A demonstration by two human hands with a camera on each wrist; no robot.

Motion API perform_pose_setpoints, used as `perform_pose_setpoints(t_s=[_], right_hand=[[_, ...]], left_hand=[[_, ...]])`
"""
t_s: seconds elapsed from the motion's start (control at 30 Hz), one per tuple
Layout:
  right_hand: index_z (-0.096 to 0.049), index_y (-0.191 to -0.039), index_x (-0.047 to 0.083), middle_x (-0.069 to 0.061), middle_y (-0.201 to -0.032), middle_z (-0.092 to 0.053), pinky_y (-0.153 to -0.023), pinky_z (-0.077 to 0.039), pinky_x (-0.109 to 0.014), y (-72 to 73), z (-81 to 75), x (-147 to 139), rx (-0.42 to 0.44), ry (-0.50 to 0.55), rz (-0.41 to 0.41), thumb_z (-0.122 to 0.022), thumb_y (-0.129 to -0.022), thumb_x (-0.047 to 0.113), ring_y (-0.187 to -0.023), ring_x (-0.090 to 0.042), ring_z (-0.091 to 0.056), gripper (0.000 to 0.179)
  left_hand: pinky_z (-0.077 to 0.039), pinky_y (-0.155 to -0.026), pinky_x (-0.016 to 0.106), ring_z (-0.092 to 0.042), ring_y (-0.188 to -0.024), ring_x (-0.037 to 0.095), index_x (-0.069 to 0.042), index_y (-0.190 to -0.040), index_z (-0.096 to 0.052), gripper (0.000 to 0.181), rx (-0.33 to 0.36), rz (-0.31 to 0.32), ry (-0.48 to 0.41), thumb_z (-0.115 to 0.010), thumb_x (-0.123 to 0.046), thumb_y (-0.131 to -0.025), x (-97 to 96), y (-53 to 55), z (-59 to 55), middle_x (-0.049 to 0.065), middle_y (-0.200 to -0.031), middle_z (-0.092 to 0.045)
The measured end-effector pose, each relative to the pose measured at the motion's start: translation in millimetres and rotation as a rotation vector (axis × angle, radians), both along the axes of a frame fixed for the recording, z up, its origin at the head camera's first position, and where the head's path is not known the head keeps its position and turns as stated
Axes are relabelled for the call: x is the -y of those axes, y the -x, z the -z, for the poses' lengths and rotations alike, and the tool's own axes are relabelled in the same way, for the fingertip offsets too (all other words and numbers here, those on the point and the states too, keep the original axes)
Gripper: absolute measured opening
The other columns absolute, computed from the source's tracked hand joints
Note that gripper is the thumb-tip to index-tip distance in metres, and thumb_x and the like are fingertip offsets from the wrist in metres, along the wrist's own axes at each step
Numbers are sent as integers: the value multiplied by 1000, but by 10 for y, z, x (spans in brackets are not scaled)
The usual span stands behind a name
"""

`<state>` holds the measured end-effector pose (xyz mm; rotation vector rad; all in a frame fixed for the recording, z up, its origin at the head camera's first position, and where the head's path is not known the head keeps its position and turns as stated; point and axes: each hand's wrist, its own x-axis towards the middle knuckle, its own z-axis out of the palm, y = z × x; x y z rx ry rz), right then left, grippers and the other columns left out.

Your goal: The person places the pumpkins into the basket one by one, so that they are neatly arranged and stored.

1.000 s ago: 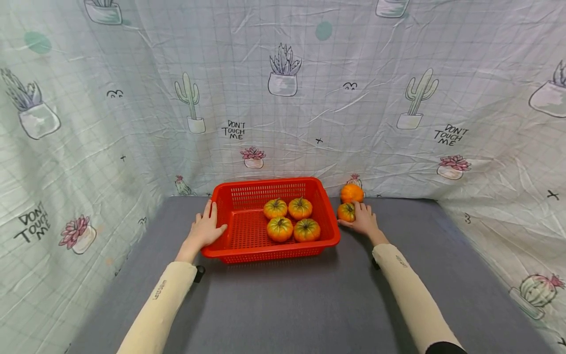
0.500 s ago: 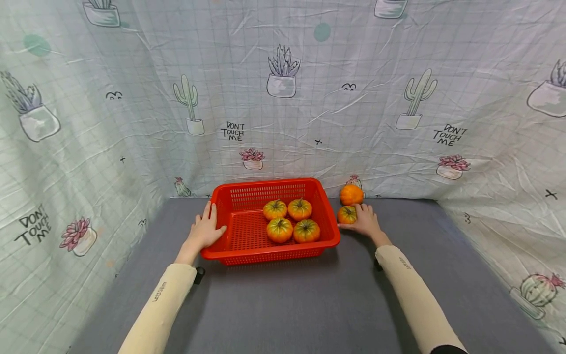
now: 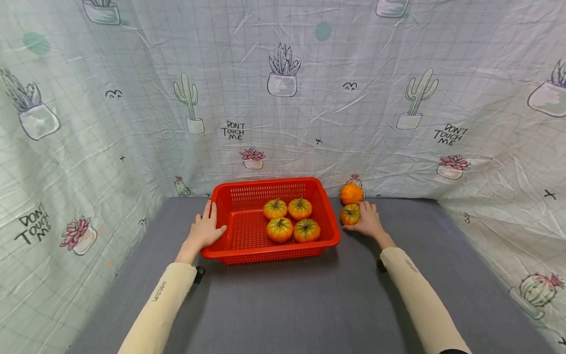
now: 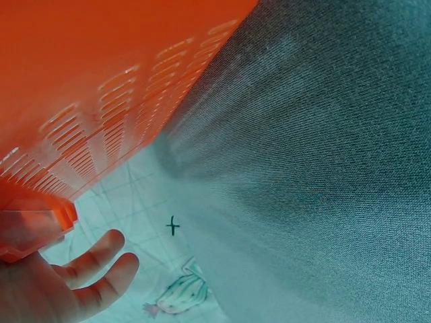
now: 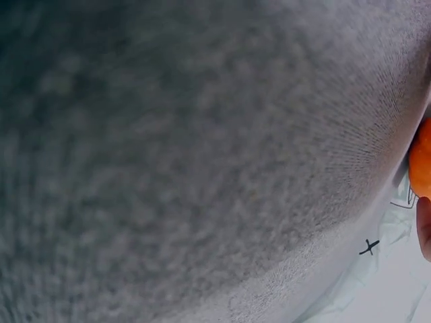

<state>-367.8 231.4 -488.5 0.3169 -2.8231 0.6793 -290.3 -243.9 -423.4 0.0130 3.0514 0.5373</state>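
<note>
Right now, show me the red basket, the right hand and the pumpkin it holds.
Red basket (image 3: 270,250): head view, front rim.
Right hand (image 3: 368,222): head view, back of hand.
Pumpkin (image 3: 349,215): head view, its top.

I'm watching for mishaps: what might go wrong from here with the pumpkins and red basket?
1. The right hand holds a pumpkin close to a round orange item; a nudge could set that rolling.
2. If the pumpkin goes over to the red basket, a low pass might bump its raised side.
3. The left hand rests on the basket's left end; a hard push there could shift it.
</note>
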Motion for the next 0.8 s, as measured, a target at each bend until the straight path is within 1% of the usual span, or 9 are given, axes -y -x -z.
perform_pose_setpoints(t_s=[0.2,0.3,0.37,0.5,0.63,0.7,0.8], right_hand=[[-38,-122,-3,-23,-114,-40,-82,-32,-52,9,-1,-40,-36,-17,-16,-77,-60,46,-101,-37,-33,88],[-40,-120,-3,-22,-112,-41,-80,-33,-51,1,-4,-51,-69,-29,-23,-76,-60,46,-99,-36,-34,86],[-41,-119,-3,-22,-111,-42,-80,-34,-51,-15,-13,-52,-99,-24,-34,-77,-59,44,-98,-36,-35,84],[-38,-121,-5,-24,-114,-41,-80,-34,-50,-64,-75,-22,-149,30,-93,-81,-57,33,-97,-38,-34,86],[-34,-123,-5,-24,-115,-42,-81,-35,-49,-111,-172,36,-173,90,-148,-81,-56,26,-98,-36,-31,88],[-35,-123,-5,-24,-115,-42,-80,-36,-48,-133,-209,62,-179,91,-161,-81,-56,27,-99,-35,-31,87],[-38,-123,-3,-21,-112,-42,-79,-38,-47,-162,-245,93,-202,63,-189,-81,-56,30,-99,-33,-32,86]], left_hand=[[-22,-96,66,-16,-122,57,2,-142,0,82,-3,3,4,-50,-30,-85,1,7,-1,22,-149,5],[-23,-95,66,-17,-122,57,2,-142,0,83,-5,10,11,-51,-30,-85,4,15,12,22,-148,5],[-23,-95,66,-17,-122,56,2,-142,0,83,-3,12,12,-51,-30,-84,2,14,16,21,-149,5],[-24,-95,66,-18,-121,57,3,-142,0,84,-3,19,20,-52,-29,-84,-3,14,18,22,-148,5],[-23,-95,66,-18,-122,57,3,-142,1,84,-3,16,18,-53,-28,-84,-6,17,9,22,-148,5],[-24,-95,66,-18,-121,57,3,-142,1,85,-1,13,20,-53,-28,-84,-4,20,9,22,-148,5],[-25,-95,65,-20,-120,56,3,-142,1,85,-3,15,29,-53,-28,-84,1,21,16,23,-148,5]])
